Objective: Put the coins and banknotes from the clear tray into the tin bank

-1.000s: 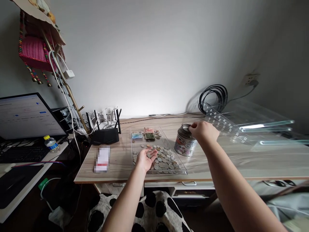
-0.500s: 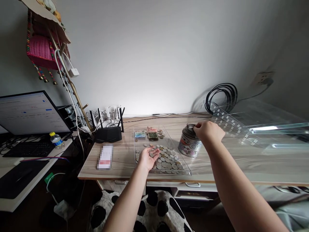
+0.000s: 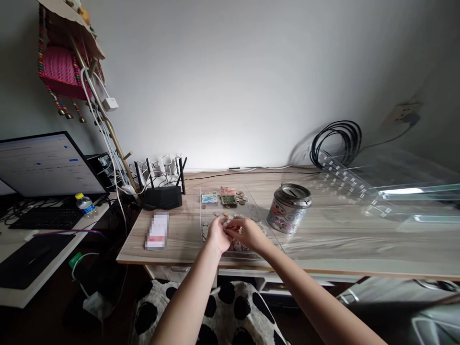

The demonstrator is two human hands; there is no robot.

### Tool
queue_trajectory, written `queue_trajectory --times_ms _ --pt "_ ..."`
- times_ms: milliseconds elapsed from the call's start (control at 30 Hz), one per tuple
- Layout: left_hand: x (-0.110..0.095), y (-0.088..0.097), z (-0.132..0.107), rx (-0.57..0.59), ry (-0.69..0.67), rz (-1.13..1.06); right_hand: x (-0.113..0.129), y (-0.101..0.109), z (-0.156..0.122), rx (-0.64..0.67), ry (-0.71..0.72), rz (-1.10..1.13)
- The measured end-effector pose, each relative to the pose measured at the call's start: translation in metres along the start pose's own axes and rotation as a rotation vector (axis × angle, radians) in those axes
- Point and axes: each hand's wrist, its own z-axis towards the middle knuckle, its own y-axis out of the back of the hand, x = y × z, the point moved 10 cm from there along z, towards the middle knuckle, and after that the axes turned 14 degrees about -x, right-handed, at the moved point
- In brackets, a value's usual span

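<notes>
My left hand [image 3: 219,235] is cupped palm up over the clear tray [image 3: 264,213], and what look like coins lie in it. The fingers of my right hand [image 3: 246,232] are pinched together at the left palm; what they hold, if anything, is hidden. Loose coins [image 3: 205,231] are spread across the tray, partly covered by my hands. Folded banknotes [image 3: 228,195] and a few coins sit at its far end. To the right stands a round patterned tin money box [image 3: 289,211], with a dark slot in its metal lid.
A phone [image 3: 157,231] and a black router [image 3: 162,197] are on the left of the desk. Clear acrylic panels [image 3: 402,191] and a coiled black cable [image 3: 336,143] are at the right. Beyond the desk's left edge are a laptop [image 3: 50,163] and a small bottle [image 3: 85,205].
My right hand has moved left and down from the tin's lid to my left palm. The left hand has stayed over the tray, its fingers now curled closer.
</notes>
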Motion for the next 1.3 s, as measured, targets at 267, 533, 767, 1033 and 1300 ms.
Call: queue_trajectory --times_ms 267,533,767,1033,1300 --pt "0.001 -0.012 -0.005 0.111 -0.036 0.044 -0.030 0.034 0.011 -0.135 -0.181 0.103" --pt "-0.001 -0.015 -0.011 0.172 -0.073 0.102 -0.033 0.121 0.021 -0.318 -0.238 -0.084" --pt "-0.004 -0.005 -0.004 0.056 -0.080 0.063 -0.100 0.210 0.037 -0.348 -0.611 -0.593" --pt "-0.002 -0.005 -0.001 0.071 -0.055 0.045 -0.105 0.200 0.035 -0.295 -0.619 -0.608" --pt "-0.002 -0.005 -0.002 0.089 -0.042 0.025 -0.032 0.142 0.027 -0.387 -0.161 -0.446"
